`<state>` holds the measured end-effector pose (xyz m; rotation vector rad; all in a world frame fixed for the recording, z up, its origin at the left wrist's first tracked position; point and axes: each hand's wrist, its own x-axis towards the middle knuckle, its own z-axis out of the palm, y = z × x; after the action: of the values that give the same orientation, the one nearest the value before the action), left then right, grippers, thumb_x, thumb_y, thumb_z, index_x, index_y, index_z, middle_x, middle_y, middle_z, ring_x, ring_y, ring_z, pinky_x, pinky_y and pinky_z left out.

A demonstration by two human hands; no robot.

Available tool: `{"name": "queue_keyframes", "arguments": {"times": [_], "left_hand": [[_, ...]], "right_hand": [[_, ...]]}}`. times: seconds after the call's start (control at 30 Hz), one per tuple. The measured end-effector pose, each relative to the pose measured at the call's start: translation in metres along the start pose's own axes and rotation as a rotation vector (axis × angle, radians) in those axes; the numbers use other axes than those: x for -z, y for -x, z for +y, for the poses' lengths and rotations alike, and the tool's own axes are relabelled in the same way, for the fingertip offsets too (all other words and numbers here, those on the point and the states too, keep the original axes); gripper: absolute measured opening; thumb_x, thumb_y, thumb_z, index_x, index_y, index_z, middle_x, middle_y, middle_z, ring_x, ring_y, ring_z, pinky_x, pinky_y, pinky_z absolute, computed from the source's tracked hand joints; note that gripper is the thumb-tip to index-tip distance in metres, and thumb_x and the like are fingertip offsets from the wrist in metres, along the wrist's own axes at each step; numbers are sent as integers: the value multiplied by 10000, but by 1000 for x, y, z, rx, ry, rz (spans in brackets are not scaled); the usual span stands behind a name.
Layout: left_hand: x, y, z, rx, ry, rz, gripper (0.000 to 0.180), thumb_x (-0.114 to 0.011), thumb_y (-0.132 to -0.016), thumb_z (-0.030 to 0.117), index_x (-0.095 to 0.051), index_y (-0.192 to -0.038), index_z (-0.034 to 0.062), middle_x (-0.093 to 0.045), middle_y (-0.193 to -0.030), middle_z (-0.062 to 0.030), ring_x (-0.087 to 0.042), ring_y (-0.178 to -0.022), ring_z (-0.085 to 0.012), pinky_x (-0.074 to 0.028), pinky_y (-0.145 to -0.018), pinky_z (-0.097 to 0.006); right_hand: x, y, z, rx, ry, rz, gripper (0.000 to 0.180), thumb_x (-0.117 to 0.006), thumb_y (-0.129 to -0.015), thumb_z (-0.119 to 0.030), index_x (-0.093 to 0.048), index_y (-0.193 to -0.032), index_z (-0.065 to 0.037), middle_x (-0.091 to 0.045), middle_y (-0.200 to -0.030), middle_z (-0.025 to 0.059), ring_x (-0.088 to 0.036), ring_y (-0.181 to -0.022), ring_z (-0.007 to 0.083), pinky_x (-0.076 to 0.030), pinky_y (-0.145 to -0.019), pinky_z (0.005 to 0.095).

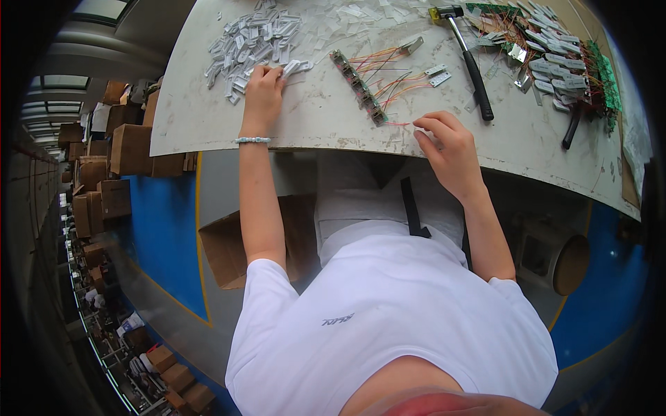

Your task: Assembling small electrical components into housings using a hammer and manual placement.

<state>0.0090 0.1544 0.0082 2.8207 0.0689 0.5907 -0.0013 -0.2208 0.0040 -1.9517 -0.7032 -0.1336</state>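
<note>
My left hand [263, 96] is at the near edge of a pile of small white plastic casings [253, 41]. Its fingers are closed on a white plastic casing [297, 67], partly hidden by the fingertips. To the right lies a narrow strip of green circuit boards [359, 89], set aslant, with coloured wires running from it to small white-and-metal pieces [437, 75]. My right hand [451, 149] is by the strip's near end, thumb and forefinger pinching the end of thin red wires [397, 124].
A hammer [472, 69] with a black handle lies right of the wires. Beyond it is a heap of wired casings and green boards [558, 62]. Clear flat plastic pieces [347, 17] are scattered at the back. Below the table's front edge stand an open cardboard box [225, 249] and a stool [555, 256].
</note>
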Motion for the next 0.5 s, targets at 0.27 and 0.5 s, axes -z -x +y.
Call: {"name": "queue_keyframes", "arguments": {"times": [0.27, 0.5], "left_hand": [[-12, -4, 1, -65, -70, 90, 310, -704, -882, 175, -682, -1141, 4, -611, -1118, -150, -591, -981, -311, -476, -887, -404], [-12, -12, 2, -66, -76, 39, 253, -673, -911, 180, -697, -1097, 10, -660, -1027, -143, -596, -1020, -336, -475, -886, -428]], "right_hand": [[-10, 3, -4, -17, -36, -59, 147, -670, -855, -26, -681, -999, -4, -652, -974, 118, -643, -844, 274, -526, -722, 354], [-11, 8, -5, -4, -47, -48, 131, -663, -857, -19, -681, -986, -1, -650, -968, 116, -642, -847, 272, -531, -718, 353]]}}
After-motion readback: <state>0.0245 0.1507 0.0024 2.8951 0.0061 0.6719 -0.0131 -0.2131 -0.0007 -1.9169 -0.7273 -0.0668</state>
